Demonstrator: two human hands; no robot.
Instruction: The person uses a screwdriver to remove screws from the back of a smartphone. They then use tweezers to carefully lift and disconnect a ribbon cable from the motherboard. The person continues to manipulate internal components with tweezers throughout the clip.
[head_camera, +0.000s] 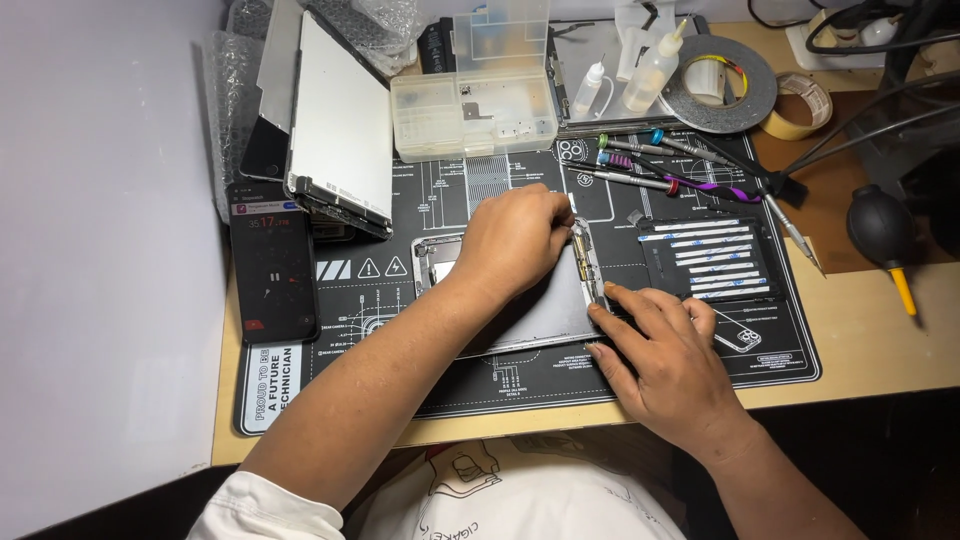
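An opened tablet shell (545, 315), silver inside, lies flat in the middle of a black repair mat (500, 385). My left hand (510, 240) rests curled over its upper part, fingertips at the right edge where small parts run along the frame. My right hand (665, 360) lies on the mat at the shell's lower right corner, fingers pressing its edge. Whether either hand pinches a small part is hidden.
A phone (272, 262) lies at the mat's left. A tablet screen (335, 120) leans at the back left beside a clear parts box (475, 110). Several screwdrivers (660, 165), two small bottles (650, 70), tape rolls (720, 85), adhesive strips (710, 255) and a black dust blower (880, 230) stand right.
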